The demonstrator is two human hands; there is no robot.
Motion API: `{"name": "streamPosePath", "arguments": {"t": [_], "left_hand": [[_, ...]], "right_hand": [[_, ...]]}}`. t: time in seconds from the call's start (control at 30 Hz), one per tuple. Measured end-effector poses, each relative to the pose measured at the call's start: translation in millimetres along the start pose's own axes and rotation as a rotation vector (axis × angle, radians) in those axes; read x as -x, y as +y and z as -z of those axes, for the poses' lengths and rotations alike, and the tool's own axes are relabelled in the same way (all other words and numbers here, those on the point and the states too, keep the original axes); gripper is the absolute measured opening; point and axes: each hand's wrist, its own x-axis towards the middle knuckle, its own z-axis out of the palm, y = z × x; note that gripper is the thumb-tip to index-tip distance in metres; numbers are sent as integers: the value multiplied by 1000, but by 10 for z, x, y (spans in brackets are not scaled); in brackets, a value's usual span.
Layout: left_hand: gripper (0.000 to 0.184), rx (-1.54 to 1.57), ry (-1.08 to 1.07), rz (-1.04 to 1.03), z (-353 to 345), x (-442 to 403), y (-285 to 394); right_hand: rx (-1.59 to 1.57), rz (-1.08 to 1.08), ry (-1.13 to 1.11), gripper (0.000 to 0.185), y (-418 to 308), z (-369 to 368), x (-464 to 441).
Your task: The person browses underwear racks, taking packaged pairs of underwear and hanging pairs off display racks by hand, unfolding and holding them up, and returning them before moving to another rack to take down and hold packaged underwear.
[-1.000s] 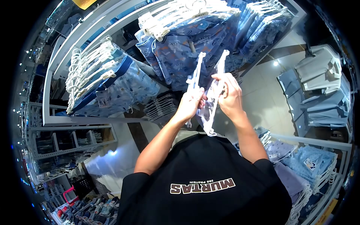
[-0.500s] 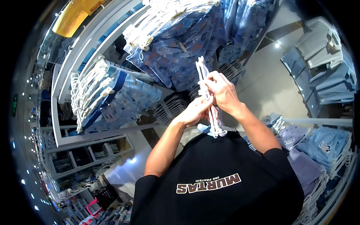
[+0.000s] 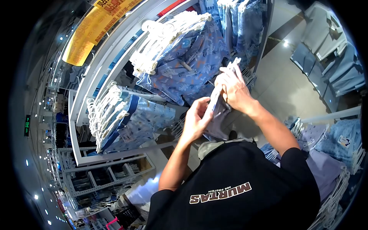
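Observation:
My right hand [image 3: 234,91] is closed around a white clothes hanger, whose end [image 3: 237,60] shows past my fingertips. From the hanger hangs a pale lilac-grey garment [image 3: 218,124], bunched and lit brightly along its upper edge. My left hand [image 3: 196,119] is beside the garment, with thumb and fingers apart and the thumb close to its edge; whether it touches the cloth I cannot tell. Straight ahead, blue patterned clothes [image 3: 191,73] hang by white hangers [image 3: 165,42] on a rack.
Light blue shorts [image 3: 143,120] hang on a lower white frame [image 3: 76,145] at left. A yellow sign [image 3: 86,42] is fixed above. Lilac clothes [image 3: 322,168] and blue clothes [image 3: 339,134] hang at right, near grey garments [image 3: 345,73]. Floor tiles [image 3: 276,84] lie between.
My left hand has come off the hangers and opened. My right hand has moved slightly up and right in view with the hanger, and the garment now hangs lower, more unfolded. The view has shifted.

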Motion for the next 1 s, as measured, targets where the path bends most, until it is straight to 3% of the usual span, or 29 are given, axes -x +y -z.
{"name": "streamPosePath", "arguments": {"t": [0.07,0.2,0.27,0.37,0.4,0.47,0.63,0.7,0.83,0.9,1.0], "left_hand": [[36,-329,86,-218,140,-20,203],[33,-291,350,-321,321,-115,347],[31,-334,448,-362,375,-192,519],[33,-265,468,-465,462,-345,723],[34,-240,477,-477,455,-362,874],[34,-278,499,-443,537,-427,962],[33,-285,544,-573,629,-544,871],[32,-297,537,-513,697,-555,713],[33,-224,515,-440,735,-560,626],[35,-273,520,-484,759,-597,636],[35,-200,458,-378,807,-558,709]], "right_hand": [[-48,-76,28,11,67,83,-240],[188,-6,232,24,167,194,-761],[214,-5,160,31,162,292,-1037],[285,35,159,34,272,266,-1373],[267,117,270,32,254,261,-1470],[226,85,305,30,203,283,-1627],[164,8,119,23,98,140,-1740],[195,55,142,21,36,10,-1693],[381,124,158,36,-19,-112,-1639],[225,115,208,32,-6,-96,-1681],[95,97,186,27,2,-61,-1684]]}}
